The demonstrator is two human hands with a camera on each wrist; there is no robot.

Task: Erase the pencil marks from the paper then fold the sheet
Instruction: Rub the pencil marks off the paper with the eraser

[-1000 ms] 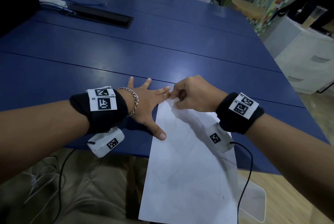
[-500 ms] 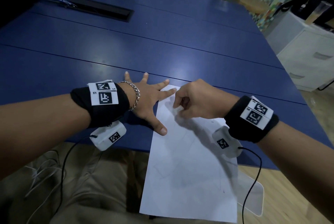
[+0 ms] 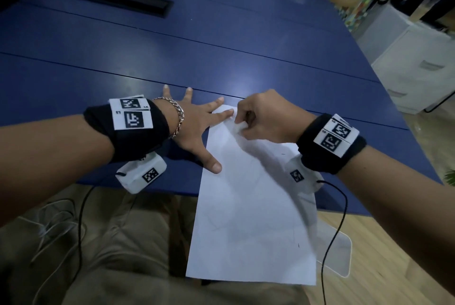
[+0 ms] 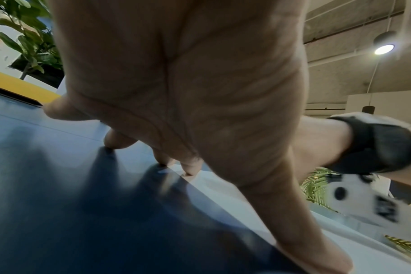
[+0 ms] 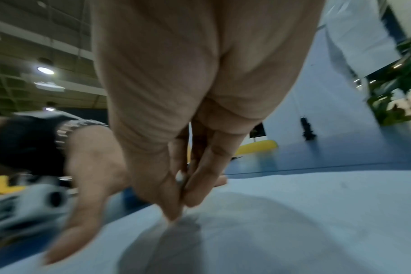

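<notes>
here, the blue table (image 3: 221, 58) carries the white paper (image 3: 251, 206), whose near end hangs over the table's edge above the lap. the left hand (image 3: 194, 127) lies flat with fingers spread, thumb and forefinger pressing the sheet's left edge. the right hand (image 3: 266, 117) pinches a small white eraser (image 3: 238, 128) against the paper's far end.

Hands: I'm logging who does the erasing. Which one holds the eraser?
The right hand: its curled fingers pinch the small white eraser against the paper. The left hand lies flat and spread, pressing the sheet's left edge.
</notes>
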